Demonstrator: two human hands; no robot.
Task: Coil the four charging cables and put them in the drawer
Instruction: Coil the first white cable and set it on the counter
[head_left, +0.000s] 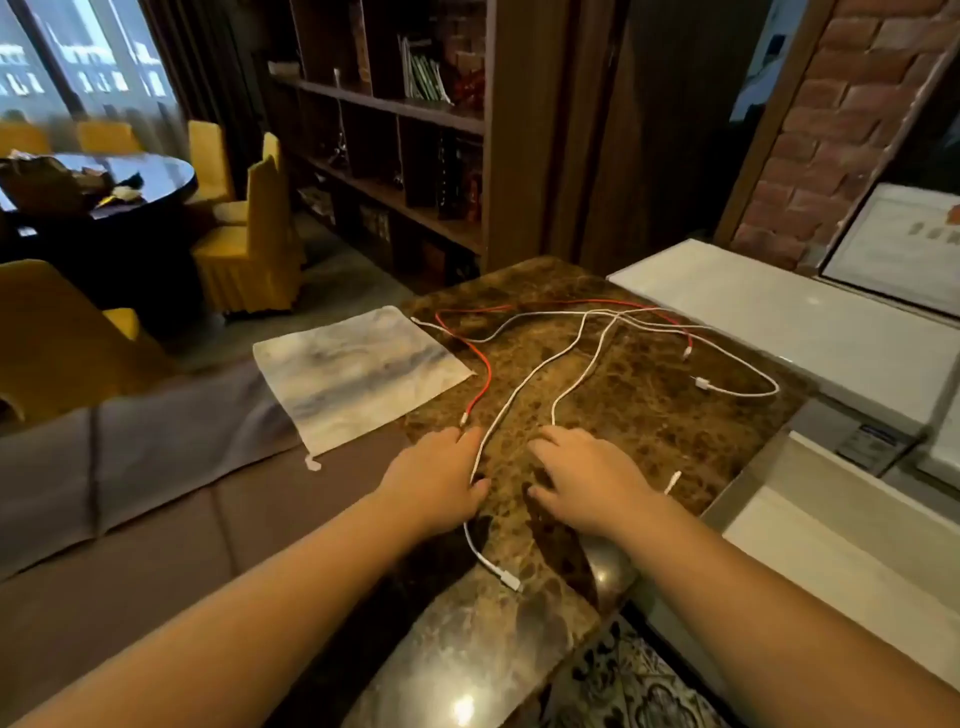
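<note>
Several charging cables lie spread and crossed on a brown marble counter (623, 415). A red cable (480, 364) runs from the back to a plug near my left hand. One white cable (519, 389) passes under the thumb side of my left hand (436, 483) and ends in a plug (506, 577) near the counter's front edge. Another white cable (587, 371) ends just beyond my right hand (582, 483). A further white cable (743, 392) loops at the right. Both hands rest palm down on the counter, fingers relaxed. No drawer is in view.
A pale marbled cloth pouch (358, 374) lies at the counter's left edge, over a grey sofa back (130, 467). A white chest appliance (779, 322) borders the counter on the right. A dark bookshelf (395, 156) stands behind, yellow chairs (249, 234) at left.
</note>
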